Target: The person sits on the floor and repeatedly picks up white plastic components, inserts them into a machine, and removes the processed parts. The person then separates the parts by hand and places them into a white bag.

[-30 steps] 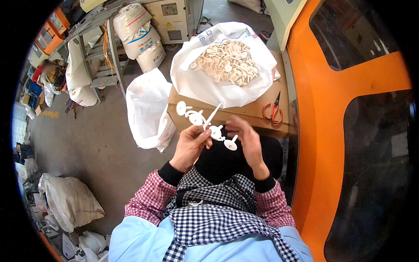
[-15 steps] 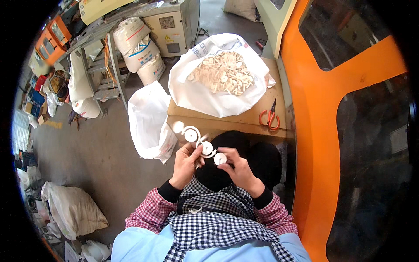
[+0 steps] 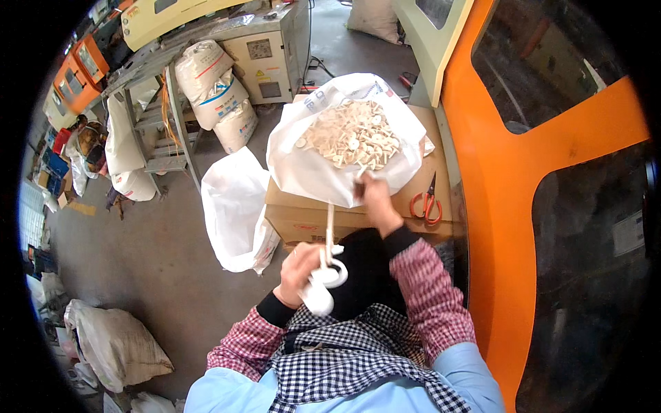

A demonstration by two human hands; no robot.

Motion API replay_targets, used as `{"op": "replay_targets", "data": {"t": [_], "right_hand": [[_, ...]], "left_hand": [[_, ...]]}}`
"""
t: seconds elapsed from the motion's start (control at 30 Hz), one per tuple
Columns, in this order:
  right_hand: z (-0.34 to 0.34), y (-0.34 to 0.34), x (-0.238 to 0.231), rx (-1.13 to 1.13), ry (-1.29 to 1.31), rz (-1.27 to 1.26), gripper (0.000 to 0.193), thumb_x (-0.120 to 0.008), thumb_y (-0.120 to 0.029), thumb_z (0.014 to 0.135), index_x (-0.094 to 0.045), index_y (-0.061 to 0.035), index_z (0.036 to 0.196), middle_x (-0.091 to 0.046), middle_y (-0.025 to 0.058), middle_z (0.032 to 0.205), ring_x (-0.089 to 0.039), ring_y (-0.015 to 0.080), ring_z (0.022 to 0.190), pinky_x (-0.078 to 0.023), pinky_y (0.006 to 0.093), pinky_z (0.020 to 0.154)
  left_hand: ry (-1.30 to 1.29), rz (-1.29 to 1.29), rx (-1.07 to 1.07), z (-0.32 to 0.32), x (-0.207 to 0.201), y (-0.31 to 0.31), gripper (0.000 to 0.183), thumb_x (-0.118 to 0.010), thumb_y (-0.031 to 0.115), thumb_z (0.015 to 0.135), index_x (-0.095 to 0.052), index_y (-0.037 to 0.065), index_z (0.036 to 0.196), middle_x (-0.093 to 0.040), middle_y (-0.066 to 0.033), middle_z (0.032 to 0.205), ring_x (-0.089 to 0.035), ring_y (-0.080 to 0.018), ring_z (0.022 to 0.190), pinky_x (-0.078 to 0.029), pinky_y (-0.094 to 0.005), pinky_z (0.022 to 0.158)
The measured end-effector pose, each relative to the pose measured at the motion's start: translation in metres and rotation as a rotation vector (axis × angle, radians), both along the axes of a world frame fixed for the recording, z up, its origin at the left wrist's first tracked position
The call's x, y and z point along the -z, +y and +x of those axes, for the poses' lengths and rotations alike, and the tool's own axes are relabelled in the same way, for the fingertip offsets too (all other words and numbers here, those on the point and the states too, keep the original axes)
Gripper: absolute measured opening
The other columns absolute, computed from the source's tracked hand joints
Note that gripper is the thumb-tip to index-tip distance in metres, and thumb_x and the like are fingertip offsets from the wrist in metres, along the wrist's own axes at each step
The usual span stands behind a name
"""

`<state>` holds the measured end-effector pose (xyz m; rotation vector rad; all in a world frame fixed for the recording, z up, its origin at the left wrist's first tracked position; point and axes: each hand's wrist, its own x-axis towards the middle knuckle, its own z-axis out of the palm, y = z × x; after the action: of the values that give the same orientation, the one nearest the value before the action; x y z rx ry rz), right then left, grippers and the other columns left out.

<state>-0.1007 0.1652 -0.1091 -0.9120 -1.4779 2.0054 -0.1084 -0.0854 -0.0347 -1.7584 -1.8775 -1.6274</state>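
Two hands (image 3: 376, 198), two open white bags (image 3: 310, 175), pale pieces (image 3: 354, 138) (too many to count), three stacked sacks (image 3: 219, 100); one pair of scissors (image 3: 429, 194) by the cardboard box's (image 3: 292, 208) near right corner.

The head camera looks steeply down and forward from the wearer's own eye level, upright, near enough that both hands (image 3: 297, 270) fall close to mid-picture. Its wide fisheye takes in the checked apron (image 3: 351, 372) nearest the wearer, the white bag (image 3: 297, 171) beyond the hands, floor (image 3: 172, 275) to their left and an orange machine (image 3: 496, 206) to their right, edges bending.
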Motion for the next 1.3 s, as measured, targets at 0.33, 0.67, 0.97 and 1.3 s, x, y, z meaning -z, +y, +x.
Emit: {"op": "replay_targets", "data": {"t": [0.33, 0.67, 0.97, 1.3], "right_hand": [[0.078, -0.096, -0.077, -0.779, 0.06, 0.5, 0.035, -0.055, -0.02, 0.09, -0.054, 0.0005, 0.119, -0.059, 0.0164, 0.107, -0.058, 0.0236, 0.098, -0.044, 0.032, 0.086], [0.116, -0.111, -0.102, -0.617, 0.111, 0.738, 0.026, -0.065, -0.011, 0.081, -0.061, -0.0024, 0.106, -0.062, 0.0138, 0.09, -0.062, 0.0223, 0.076, -0.05, 0.0296, 0.068], [0.124, -0.117, -0.083, -0.482, 0.082, 0.598, 0.006, -0.054, -0.005, 0.089, -0.051, -0.0017, 0.085, -0.056, 0.007, 0.071, -0.054, 0.0136, 0.055, -0.047, 0.0265, 0.051], [0.122, -0.121, -0.075, -0.54, 0.129, 0.143, 0.022, -0.047, -0.017, 0.095, -0.057, 0.002, 0.09, -0.061, 0.0065, 0.07, -0.057, 0.011, 0.051, -0.047, 0.0245, 0.046]], "left_hand": [[-0.996, -0.087, -0.155, 0.009, 0.018, -0.001, 0.004, -0.056, 0.003, 0.089, -0.057, 0.0, 0.092, -0.055, 0.0003, 0.07, -0.048, -0.0059, 0.057, -0.039, -0.0203, 0.05], [-1.31, -0.191, 0.217, 0.007, 0.014, -0.019, 0.009, -0.058, 0.005, 0.088, -0.059, -0.001, 0.094, -0.06, -0.0031, 0.076, -0.053, -0.0073, 0.06, -0.043, -0.0195, 0.052], [-0.442, -0.263, -0.228, 0.013, 0.005, -0.021, 0.011, -0.058, 0.002, 0.086, -0.063, -0.001, 0.095, -0.059, -0.0016, 0.071, -0.053, -0.0109, 0.057, -0.043, -0.0236, 0.052], [-1.344, -0.148, -0.011, 0.014, 0.012, -0.001, 0.009, -0.056, 0.004, 0.088, -0.058, -0.004, 0.089, -0.059, -0.0058, 0.071, -0.055, -0.0103, 0.057, -0.043, -0.0218, 0.051]]}}
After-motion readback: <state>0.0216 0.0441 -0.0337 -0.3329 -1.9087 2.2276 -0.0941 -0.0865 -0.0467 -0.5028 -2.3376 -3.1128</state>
